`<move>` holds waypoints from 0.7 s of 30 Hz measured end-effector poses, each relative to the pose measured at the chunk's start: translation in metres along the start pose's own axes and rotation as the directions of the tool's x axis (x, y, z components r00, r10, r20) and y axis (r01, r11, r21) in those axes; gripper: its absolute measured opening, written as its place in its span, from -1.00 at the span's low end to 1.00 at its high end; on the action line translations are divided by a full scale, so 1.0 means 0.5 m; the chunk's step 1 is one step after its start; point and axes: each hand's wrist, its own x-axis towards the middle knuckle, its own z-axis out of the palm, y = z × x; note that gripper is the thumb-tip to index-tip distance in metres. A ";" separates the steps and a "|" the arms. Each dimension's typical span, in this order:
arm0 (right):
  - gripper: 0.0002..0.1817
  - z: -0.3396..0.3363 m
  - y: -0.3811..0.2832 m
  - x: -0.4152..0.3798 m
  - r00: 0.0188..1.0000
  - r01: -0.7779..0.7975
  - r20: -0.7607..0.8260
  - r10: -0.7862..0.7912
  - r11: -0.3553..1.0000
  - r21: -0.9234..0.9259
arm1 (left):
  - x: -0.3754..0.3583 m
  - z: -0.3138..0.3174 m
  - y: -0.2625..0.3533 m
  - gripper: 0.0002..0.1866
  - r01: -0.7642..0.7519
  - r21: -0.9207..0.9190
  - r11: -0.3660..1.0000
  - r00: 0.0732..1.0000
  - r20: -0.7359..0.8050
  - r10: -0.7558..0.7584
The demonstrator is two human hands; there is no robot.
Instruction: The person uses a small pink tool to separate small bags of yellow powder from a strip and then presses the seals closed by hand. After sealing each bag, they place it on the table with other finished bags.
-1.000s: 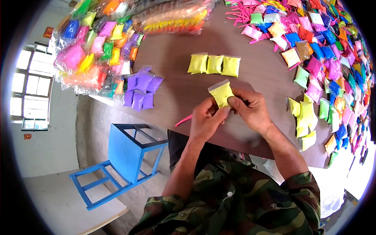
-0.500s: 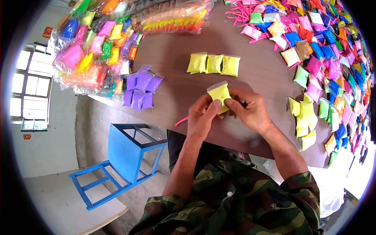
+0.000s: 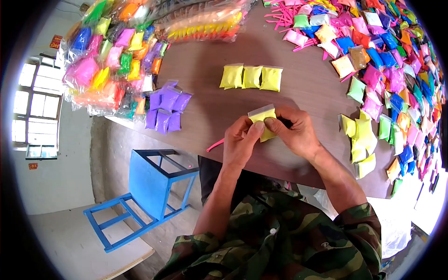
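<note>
Between my two hands is a small yellow packet (image 3: 266, 132) with a clear strip along its top edge. My left hand (image 3: 241, 140) pinches it on the left, thumb on its face. On the other side my right hand (image 3: 298, 131) grips it, with the thumb close to the left one. Just beyond my hands lie yellow packets (image 3: 252, 77) in a row on the brown table (image 3: 210, 102). A pink stick (image 3: 215, 145) rests beside my left wrist. To the right of my right hand sits a small pile of yellow packets (image 3: 363, 137).
Purple packets (image 3: 162, 122) are grouped at the left table edge, by large clear bags (image 3: 100, 79) of coloured packets. A big heap of mixed packets (image 3: 382, 60) covers the right side, with pink sticks (image 3: 282, 19) at the back. A blue chair (image 3: 149, 186) stands at lower left.
The packet in my hands has tilted, so its clear top strip now shows broadly. Both thumbs have come nearer each other on its face. The view has shifted slightly.
</note>
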 end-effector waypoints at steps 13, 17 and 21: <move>-0.85 0.007 0.032 -0.003 0.988 0.102 -0.092 -0.120 0.978 -0.182 | -0.017 0.024 0.017 -0.82 -0.113 0.263 0.958 0.989 -0.061 0.134; -0.72 0.022 0.028 -0.005 0.982 0.070 -0.160 -0.099 0.981 -0.179 | -0.051 -0.029 0.051 -0.78 -0.260 0.441 0.859 0.928 -0.130 0.348; -0.64 0.026 0.032 -0.008 0.987 0.021 -0.157 -0.041 0.991 -0.129 | -0.074 -0.114 0.092 -0.79 -0.253 0.891 0.377 0.850 0.018 0.527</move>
